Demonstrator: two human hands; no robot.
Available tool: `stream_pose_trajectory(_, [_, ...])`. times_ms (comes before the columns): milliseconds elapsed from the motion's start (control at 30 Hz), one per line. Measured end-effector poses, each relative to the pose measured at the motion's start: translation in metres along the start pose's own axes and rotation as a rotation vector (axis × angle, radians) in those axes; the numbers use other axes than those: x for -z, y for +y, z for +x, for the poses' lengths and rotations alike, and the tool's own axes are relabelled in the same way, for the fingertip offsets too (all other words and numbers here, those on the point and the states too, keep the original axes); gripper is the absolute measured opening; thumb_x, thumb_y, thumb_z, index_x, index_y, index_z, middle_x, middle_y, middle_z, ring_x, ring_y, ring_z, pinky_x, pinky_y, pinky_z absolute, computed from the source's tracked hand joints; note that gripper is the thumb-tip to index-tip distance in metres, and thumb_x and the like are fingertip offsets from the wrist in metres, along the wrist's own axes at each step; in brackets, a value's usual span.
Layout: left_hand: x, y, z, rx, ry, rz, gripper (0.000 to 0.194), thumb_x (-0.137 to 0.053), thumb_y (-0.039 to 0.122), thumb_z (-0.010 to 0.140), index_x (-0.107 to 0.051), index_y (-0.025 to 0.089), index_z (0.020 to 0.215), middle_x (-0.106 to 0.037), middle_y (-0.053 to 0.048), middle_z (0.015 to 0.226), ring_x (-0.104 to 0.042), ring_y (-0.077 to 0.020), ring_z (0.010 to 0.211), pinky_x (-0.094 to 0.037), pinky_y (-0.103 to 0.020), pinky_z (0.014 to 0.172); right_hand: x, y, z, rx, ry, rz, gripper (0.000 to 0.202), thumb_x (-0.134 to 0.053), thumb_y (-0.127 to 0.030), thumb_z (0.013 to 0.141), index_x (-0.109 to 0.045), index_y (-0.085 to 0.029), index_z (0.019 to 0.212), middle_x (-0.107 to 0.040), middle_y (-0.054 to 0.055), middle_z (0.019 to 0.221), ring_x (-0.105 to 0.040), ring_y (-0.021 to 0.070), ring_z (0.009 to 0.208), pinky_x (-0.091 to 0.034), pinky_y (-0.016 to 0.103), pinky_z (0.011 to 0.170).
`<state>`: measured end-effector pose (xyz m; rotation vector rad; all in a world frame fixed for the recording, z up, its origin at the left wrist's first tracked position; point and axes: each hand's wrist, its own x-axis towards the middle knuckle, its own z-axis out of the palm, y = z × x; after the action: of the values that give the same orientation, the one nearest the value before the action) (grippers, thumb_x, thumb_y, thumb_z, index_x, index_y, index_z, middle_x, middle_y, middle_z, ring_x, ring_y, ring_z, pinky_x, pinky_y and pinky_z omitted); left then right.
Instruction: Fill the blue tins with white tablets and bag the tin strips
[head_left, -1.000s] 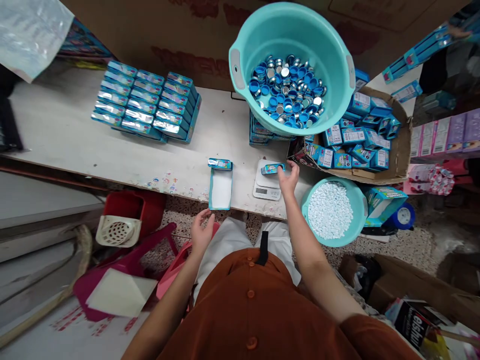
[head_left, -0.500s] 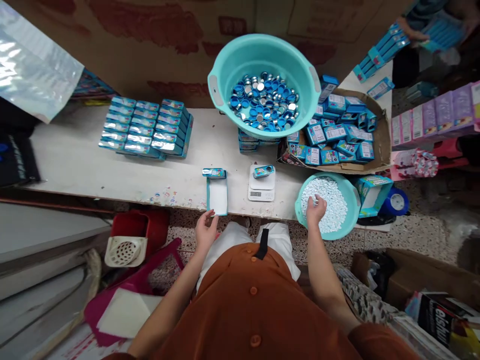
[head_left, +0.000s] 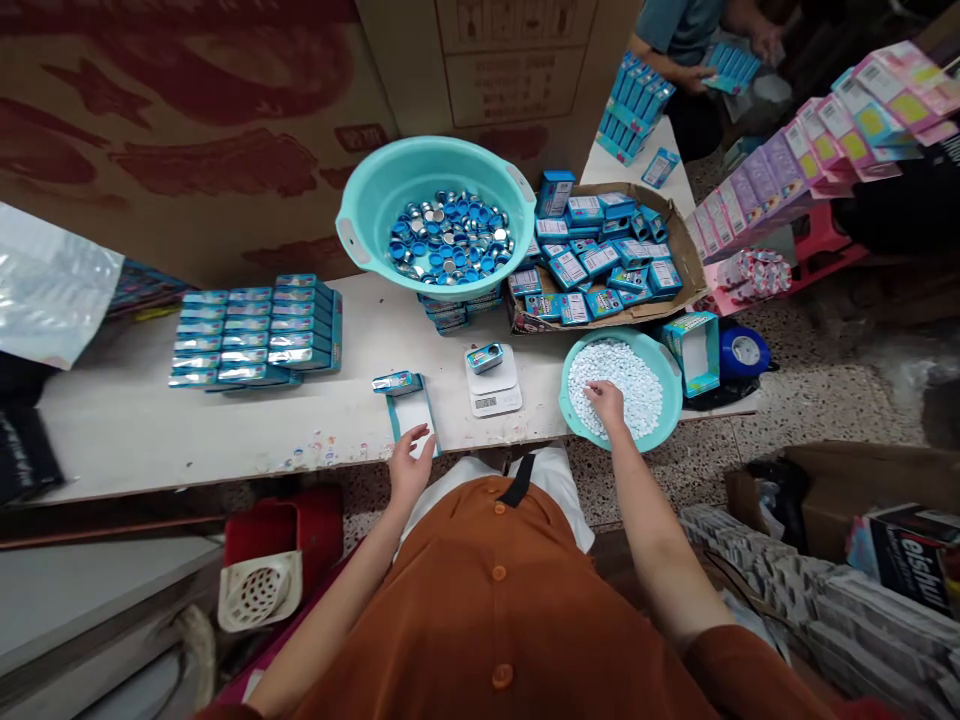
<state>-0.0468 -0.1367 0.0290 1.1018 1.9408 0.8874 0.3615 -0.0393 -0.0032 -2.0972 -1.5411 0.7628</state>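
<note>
My left hand (head_left: 410, 465) is over the near end of a blue tray with a white inside (head_left: 411, 412), fingers apart and nothing in it. One small blue box (head_left: 395, 383) lies across the tray's far end. A white scale (head_left: 496, 396) bears another small blue box (head_left: 484, 357) with a dark round opening. My right hand (head_left: 606, 402) is at the left part of a turquoise bowl (head_left: 670, 412) of white pellets (head_left: 634, 385). Its fingertips are pressed together at the pellets; whatever they pinch is too small to make out.
A turquoise basin (head_left: 352, 190) of metal caps stands behind the scale. Right of it, a cardboard tray (head_left: 694, 262) holds many blue boxes. Stacked blue boxes (head_left: 247, 335) stand left. A person's hands (head_left: 697, 78) hold blue boxes at the upper right.
The view has shifted and turned. My left hand has moved forward over the blue tray. My right hand has moved to the left part of the pellets.
</note>
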Motion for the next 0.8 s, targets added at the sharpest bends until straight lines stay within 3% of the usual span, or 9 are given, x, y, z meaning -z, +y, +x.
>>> stream_pose_trajectory(300, [-0.004,0.004,0.001,0.0,-0.02,-0.017,0.035,-0.058,0.043,0.079,-0.061,0.02,0.105,-0.065,-0.011,0.109,-0.06,-0.0232,0.102,-0.045,-0.041,0.09,0.003,0.006,-0.003,-0.226,0.124,0.121,0.024,-0.061,-0.033,0.066,-0.072,-0.017,0.08,-0.072,0.01,0.089,-0.064,0.0231,0.078,-0.048,0.035,0.083])
stream_pose_trajectory(567, [-0.005,-0.006,0.006,0.024,0.004,-0.066,0.036,-0.058,0.043,0.078,-0.06,0.02,0.106,-0.065,-0.01,0.108,-0.06,-0.0224,0.103,-0.045,-0.04,0.09,0.011,0.004,-0.004,-0.313,0.189,0.148,0.028,-0.064,-0.031,0.063,-0.074,-0.014,0.083,-0.073,0.011,0.087,-0.066,0.0279,0.086,-0.047,0.04,0.088])
stream_pose_trajectory(800, [-0.002,-0.008,0.008,0.034,0.005,-0.1,0.036,-0.059,0.042,0.079,-0.06,0.019,0.107,-0.066,-0.01,0.106,-0.06,-0.0218,0.102,-0.045,-0.038,0.09,0.013,-0.008,-0.002,-0.379,0.185,0.27,0.031,-0.066,-0.028,0.06,-0.072,-0.011,0.086,-0.073,0.009,0.078,-0.067,0.0216,0.072,-0.054,0.035,0.074])
